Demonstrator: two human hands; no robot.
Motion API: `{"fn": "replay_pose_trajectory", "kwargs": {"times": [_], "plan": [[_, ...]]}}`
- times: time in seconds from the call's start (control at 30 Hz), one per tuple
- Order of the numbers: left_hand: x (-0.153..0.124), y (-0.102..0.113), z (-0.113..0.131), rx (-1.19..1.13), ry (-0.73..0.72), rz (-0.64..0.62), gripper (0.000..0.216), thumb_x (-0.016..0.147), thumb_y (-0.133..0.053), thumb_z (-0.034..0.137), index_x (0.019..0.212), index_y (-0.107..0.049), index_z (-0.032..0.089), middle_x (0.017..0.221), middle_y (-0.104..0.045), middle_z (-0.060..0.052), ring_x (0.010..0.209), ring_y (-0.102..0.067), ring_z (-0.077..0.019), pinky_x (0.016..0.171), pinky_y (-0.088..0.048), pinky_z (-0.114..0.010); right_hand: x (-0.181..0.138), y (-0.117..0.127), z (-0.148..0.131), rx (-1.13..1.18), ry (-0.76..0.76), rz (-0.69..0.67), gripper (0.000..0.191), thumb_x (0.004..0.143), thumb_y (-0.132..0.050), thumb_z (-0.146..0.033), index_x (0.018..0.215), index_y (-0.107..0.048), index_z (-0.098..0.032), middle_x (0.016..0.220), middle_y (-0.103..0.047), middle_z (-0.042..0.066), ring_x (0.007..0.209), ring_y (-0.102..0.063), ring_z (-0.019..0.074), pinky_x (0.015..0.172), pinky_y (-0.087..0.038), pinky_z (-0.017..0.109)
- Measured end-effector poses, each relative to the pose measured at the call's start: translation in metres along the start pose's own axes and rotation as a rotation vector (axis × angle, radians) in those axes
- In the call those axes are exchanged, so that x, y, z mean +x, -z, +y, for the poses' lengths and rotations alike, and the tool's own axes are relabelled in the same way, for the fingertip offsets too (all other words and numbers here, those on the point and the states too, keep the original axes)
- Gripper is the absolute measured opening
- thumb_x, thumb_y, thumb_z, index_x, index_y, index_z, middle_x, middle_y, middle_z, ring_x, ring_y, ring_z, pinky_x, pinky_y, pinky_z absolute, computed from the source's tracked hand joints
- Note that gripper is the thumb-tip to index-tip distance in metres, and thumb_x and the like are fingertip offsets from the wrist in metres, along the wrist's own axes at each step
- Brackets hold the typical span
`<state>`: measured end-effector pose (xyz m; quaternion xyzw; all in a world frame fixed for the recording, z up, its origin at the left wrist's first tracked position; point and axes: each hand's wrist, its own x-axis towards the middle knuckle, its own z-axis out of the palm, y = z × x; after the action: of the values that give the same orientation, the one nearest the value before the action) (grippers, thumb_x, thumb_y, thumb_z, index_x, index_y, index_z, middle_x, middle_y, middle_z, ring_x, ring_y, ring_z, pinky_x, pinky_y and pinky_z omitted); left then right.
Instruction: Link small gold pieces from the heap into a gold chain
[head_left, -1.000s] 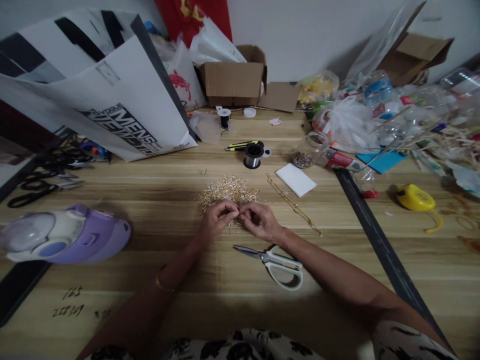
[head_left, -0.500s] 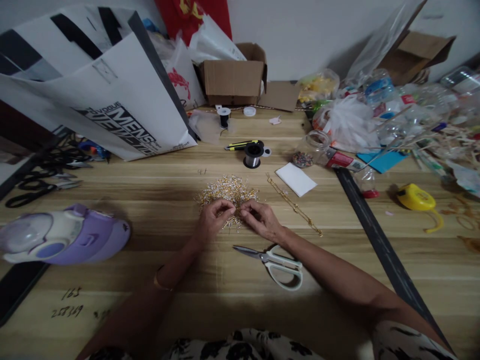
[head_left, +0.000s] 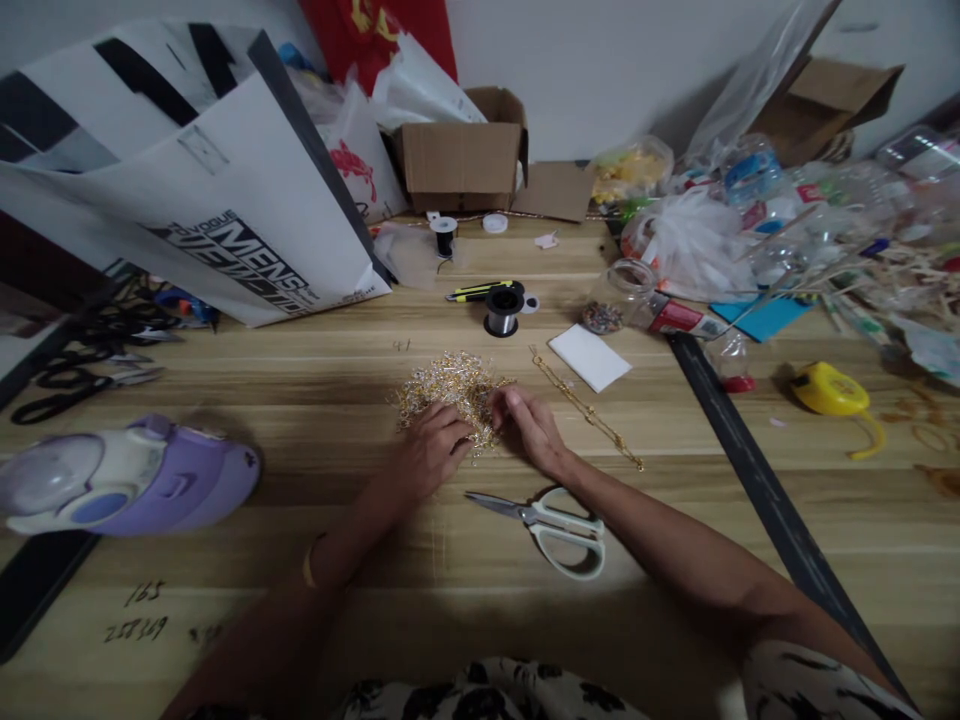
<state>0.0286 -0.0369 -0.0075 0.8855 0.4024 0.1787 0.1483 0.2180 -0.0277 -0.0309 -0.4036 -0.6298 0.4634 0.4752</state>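
Observation:
A loose heap of small gold and silver pins lies on the wooden table in the middle. My left hand rests at the heap's near edge with its fingers curled into the pins. My right hand sits at the heap's right edge, fingertips pinched together on something too small to make out. A gold chain runs diagonally just right of my right hand. White-handled scissors lie shut on the table just below my hands.
A purple and white bottle lies at left. A wire spool, yellow-black cutter, white pad and bead jar sit behind the heap. Large paper bag, cardboard box, black ruler and yellow tape measure surround them.
Both hands have moved a little forward into the pin heap. The right hand shifted up and right, and the hands are now slightly apart.

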Motion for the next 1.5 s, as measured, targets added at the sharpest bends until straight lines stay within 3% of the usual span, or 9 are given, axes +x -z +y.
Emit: {"fn": "replay_pose_trajectory", "kwargs": {"times": [0.17,0.4,0.6,0.7,0.83,1.1,1.37,1.5], "plan": [[0.0,0.002,0.005,0.054,-0.009,-0.062,0.015,0.087,-0.05,0.019,0.084,-0.064,0.015,0.086,-0.059,-0.006,0.09,-0.05,-0.0199,0.085,-0.042,-0.035,0.0,-0.001,0.0,0.025,-0.01,0.005,0.044,0.092,-0.033,-0.054,0.081,-0.055,-0.018,0.068,-0.054,0.001,0.065,-0.05,0.0142,0.063,-0.041,0.028],[0.002,-0.003,0.0,-0.153,0.048,0.049,0.015,0.084,-0.053,0.016,0.073,-0.062,0.017,0.077,-0.061,-0.004,0.082,-0.054,-0.0171,0.079,-0.043,-0.031,0.002,-0.003,0.001,0.295,-0.109,-0.03,0.045,0.089,-0.037,-0.058,0.088,-0.056,-0.017,0.073,-0.059,0.004,0.064,-0.055,0.0138,0.056,-0.046,0.026],[0.004,-0.005,-0.007,-0.567,0.333,0.226,0.009,0.074,-0.064,0.024,0.071,-0.065,0.016,0.071,-0.065,-0.002,0.068,-0.059,-0.0144,0.066,-0.045,-0.026,0.005,-0.003,0.002,0.417,-0.096,-0.05,0.035,0.088,-0.046,-0.05,0.094,-0.055,-0.016,0.084,-0.064,0.007,0.073,-0.061,0.0155,0.068,-0.051,0.031],[0.005,-0.005,-0.009,-0.798,0.468,0.253,0.014,0.07,-0.068,0.029,0.072,-0.065,0.016,0.07,-0.066,-0.001,0.065,-0.059,-0.0133,0.063,-0.046,-0.024,0.005,-0.005,0.004,0.343,-0.05,-0.042,0.028,0.086,-0.052,-0.045,0.096,-0.054,-0.018,0.089,-0.064,0.007,0.079,-0.062,0.0153,0.075,-0.052,0.033],[0.006,-0.005,-0.011,-0.905,0.548,0.294,0.017,0.065,-0.072,0.029,0.072,-0.066,0.015,0.068,-0.066,0.0,0.064,-0.059,-0.0121,0.063,-0.046,-0.023,0.003,-0.008,0.008,0.242,-0.013,-0.03,0.024,0.088,-0.051,-0.039,0.099,-0.055,-0.018,0.089,-0.064,0.007,0.082,-0.063,0.0161,0.077,-0.052,0.033],[0.006,-0.005,-0.007,-0.954,0.543,0.3,0.016,0.065,-0.072,0.026,0.075,-0.069,0.015,0.074,-0.069,-0.002,0.072,-0.062,-0.0139,0.07,-0.047,-0.024,0.003,-0.005,0.005,-0.072,0.142,-0.05,0.013,0.087,-0.054,-0.026,0.087,-0.063,-0.018,0.088,-0.063,0.007,0.085,-0.059,0.0172,0.077,-0.047,0.031],[0.005,-0.005,-0.007,-0.923,0.508,0.271,0.014,0.068,-0.07,0.028,0.072,-0.067,0.015,0.069,-0.066,-0.001,0.067,-0.059,-0.0132,0.067,-0.046,-0.024,0.004,-0.004,0.002,-0.114,0.168,-0.07,0.014,0.087,-0.053,-0.026,0.083,-0.064,-0.018,0.084,-0.063,0.006,0.081,-0.059,0.0176,0.076,-0.046,0.031],[0.005,-0.006,-0.008,-0.92,0.444,0.288,0.015,0.07,-0.069,0.03,0.071,-0.065,0.015,0.077,-0.066,-0.003,0.076,-0.06,-0.0152,0.073,-0.047,-0.026,0.002,-0.003,0.002,-0.113,0.154,-0.055,0.015,0.087,-0.053,-0.028,0.083,-0.063,-0.018,0.081,-0.062,0.006,0.078,-0.058,0.0172,0.074,-0.047,0.031]]}}
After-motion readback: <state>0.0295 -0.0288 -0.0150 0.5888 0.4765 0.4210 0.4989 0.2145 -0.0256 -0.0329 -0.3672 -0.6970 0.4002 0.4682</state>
